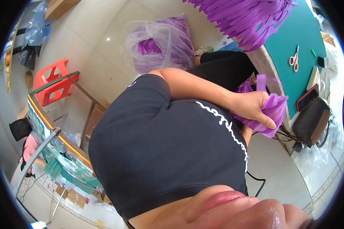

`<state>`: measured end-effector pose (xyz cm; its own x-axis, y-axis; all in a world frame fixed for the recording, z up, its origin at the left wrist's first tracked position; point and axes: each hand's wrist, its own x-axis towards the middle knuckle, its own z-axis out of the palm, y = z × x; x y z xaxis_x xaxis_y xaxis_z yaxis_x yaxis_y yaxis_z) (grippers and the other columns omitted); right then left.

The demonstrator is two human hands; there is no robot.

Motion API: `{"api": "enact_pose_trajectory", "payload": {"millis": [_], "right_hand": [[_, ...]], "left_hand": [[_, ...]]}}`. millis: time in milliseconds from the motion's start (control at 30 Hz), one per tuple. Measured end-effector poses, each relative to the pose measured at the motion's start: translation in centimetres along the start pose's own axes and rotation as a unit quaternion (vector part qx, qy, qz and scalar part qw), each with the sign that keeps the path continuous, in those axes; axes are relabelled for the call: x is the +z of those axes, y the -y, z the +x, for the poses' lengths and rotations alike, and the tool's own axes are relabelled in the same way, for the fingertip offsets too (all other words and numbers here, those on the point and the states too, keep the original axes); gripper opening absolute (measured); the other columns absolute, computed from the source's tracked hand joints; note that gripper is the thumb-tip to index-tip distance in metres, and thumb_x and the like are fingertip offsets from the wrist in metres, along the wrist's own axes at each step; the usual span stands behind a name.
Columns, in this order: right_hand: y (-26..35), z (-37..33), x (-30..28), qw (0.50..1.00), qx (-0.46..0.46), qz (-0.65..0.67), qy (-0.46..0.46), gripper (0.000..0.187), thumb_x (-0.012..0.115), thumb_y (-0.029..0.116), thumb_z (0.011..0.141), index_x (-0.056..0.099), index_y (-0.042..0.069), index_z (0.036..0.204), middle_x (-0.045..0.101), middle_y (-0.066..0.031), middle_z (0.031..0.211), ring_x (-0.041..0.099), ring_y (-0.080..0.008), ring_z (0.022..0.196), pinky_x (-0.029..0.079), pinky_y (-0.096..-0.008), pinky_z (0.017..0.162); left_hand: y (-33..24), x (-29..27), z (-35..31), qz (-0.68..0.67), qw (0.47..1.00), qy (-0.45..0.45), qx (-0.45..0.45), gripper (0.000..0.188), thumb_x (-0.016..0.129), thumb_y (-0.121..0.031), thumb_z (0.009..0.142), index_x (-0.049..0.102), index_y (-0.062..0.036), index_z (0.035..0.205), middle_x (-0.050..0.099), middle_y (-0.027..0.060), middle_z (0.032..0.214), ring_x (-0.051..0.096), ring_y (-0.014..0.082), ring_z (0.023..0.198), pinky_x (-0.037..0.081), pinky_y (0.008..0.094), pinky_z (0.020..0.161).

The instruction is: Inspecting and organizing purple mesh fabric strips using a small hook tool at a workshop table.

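The left hand [254, 107] curls firmly around a bunch of purple strips [276, 108], hiding the right hand. Apart from it, a purple heap [244, 19] remains on the green surface [276, 63]; which strips are finished, I cannot tell.

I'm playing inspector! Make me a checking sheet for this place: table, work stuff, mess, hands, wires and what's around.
Surface: green tabletop on the picture's right.
Job's things: purple pieces in hand; purple pile at the tabletop; clear bag with more purple on the floor.
Clutter: scissors, phone, dark handbag.
Hands: left hand grips the purple pieces; right hand hidden.
Cables: black cord near the person's shirt; ends not clear.
Surroundings: tiled floor, red stool, cardboard box, someone in pink.
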<state>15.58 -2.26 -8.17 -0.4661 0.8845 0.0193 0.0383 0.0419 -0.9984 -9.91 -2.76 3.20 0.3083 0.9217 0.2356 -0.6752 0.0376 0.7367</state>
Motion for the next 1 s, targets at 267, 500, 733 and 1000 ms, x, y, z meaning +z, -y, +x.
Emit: {"api": "enact_pose_trajectory", "payload": {"millis": [267,500,733,1000], "right_hand": [[2.1,0.3,1.2,0.952,-0.046,-0.283,-0.11,0.014,0.056,0.015,0.093,0.061,0.002,0.097,0.063,-0.0102,0.09,0.06,-0.0163,0.086,0.048,-0.0334,0.076],[10.9,-0.6,-6.7,0.741,0.005,-0.525,-0.418,0.034,0.06,0.015,0.091,0.045,0.003,0.064,0.042,-0.0004,0.057,0.04,-0.0117,0.057,0.036,-0.0301,0.052],[16.1,-3.5,-11.0,0.667,0.24,-0.622,-0.332,0.048,0.059,0.046,0.095,0.046,0.008,0.069,0.047,-0.0011,0.061,0.04,-0.0135,0.059,0.037,-0.0311,0.055],[11.8,5.6,-4.9,0.939,0.021,-0.086,-0.331,0.037,0.056,0.04,0.097,0.053,0.005,0.088,0.059,-0.0063,0.081,0.057,-0.0136,0.072,0.045,-0.0257,0.065]], "left_hand": [[-1.7,-2.3,0.7,-0.002,0.999,0.05,0.004,0.023,0.076,-0.021,0.084,0.066,-0.0006,0.089,0.066,0.0031,0.077,0.059,0.0087,0.067,0.049,0.0289,0.063],[-4.7,-4.7,2.1,0.023,1.0,0.0,0.014,0.022,0.072,-0.017,0.089,0.064,-0.0005,0.102,0.066,0.0012,0.089,0.06,0.0063,0.083,0.05,0.0261,0.075],[-2.3,-4.2,4.7,-0.114,0.983,0.039,-0.14,0.022,0.07,-0.013,0.09,0.063,-0.0008,0.107,0.066,0.0011,0.093,0.061,0.0082,0.084,0.051,0.028,0.078],[0.7,-4.0,3.9,-0.055,0.991,-0.006,-0.121,0.022,0.064,-0.015,0.094,0.064,0.0014,0.108,0.069,0.0045,0.094,0.063,0.0093,0.087,0.052,0.0284,0.079]]}}
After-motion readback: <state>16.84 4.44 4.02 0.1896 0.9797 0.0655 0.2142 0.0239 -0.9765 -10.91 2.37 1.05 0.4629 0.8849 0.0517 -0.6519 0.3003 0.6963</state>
